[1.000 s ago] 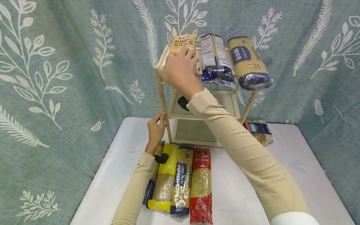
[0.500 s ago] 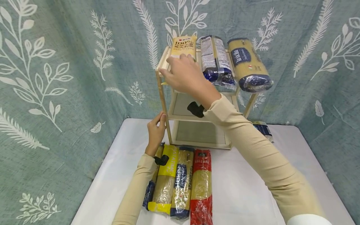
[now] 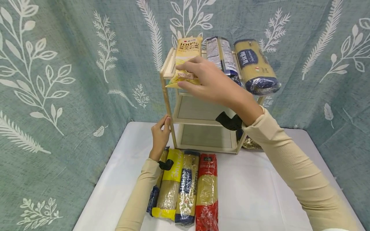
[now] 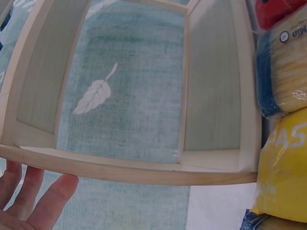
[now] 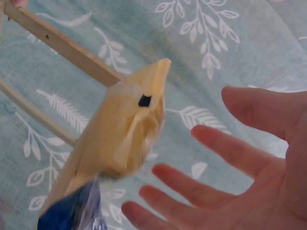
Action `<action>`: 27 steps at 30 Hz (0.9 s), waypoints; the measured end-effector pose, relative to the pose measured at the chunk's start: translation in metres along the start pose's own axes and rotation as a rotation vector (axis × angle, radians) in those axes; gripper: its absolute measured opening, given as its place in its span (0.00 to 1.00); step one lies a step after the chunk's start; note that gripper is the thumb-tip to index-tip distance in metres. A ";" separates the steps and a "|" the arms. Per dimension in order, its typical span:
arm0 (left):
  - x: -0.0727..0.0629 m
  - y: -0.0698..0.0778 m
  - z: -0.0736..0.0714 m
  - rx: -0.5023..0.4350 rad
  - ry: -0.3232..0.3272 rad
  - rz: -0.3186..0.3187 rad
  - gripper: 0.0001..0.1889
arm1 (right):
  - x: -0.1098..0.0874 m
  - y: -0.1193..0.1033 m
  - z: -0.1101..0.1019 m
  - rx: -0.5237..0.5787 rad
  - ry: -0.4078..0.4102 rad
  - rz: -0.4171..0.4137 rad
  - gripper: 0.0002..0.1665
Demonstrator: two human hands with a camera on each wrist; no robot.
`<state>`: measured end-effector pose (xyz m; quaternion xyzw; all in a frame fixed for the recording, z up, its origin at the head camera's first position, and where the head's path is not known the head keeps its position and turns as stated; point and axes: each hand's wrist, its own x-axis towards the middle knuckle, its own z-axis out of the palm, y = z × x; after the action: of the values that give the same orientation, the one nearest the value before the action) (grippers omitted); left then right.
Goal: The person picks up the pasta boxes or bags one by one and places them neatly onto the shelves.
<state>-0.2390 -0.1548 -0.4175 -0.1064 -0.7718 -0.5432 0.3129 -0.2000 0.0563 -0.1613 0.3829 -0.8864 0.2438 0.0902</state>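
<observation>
My right hand (image 3: 211,78) hovers before the front end of a yellow pasta packet (image 3: 189,49) on the rack's top shelf. In the right wrist view, the fingers of the hand (image 5: 240,177) are spread, with a gap between them and the packet (image 5: 120,129). My left hand (image 3: 160,134) holds the front left post of the wooden rack (image 3: 166,99). In the left wrist view, the fingertips of that hand (image 4: 36,201) meet the post (image 4: 129,173), some partly hidden behind it. Beside the yellow packet lie a blue-and-silver packet (image 3: 219,53) and a blue-ended pasta packet (image 3: 255,65).
On the white table (image 3: 248,186), before the rack, lie a red pasta packet (image 3: 206,192), a blue-labelled spaghetti packet (image 3: 186,189), a yellow-ended packet (image 3: 170,186) and a dark-ended one (image 3: 154,195). Another packet (image 3: 251,143) sits behind my right forearm. Patterned curtains (image 3: 72,80) surround the table.
My right hand has drawn back from the yellow packet toward the front and right, uncovering more of it. The left hand stays on the post.
</observation>
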 end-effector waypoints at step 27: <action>-0.002 0.005 0.003 0.020 0.014 -0.033 0.16 | -0.077 0.028 -0.006 0.097 0.150 -0.201 0.15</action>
<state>-0.2361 -0.1493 -0.4152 -0.0867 -0.7767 -0.5413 0.3100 -0.1673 0.1243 -0.1927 0.4543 -0.8216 0.3040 0.1615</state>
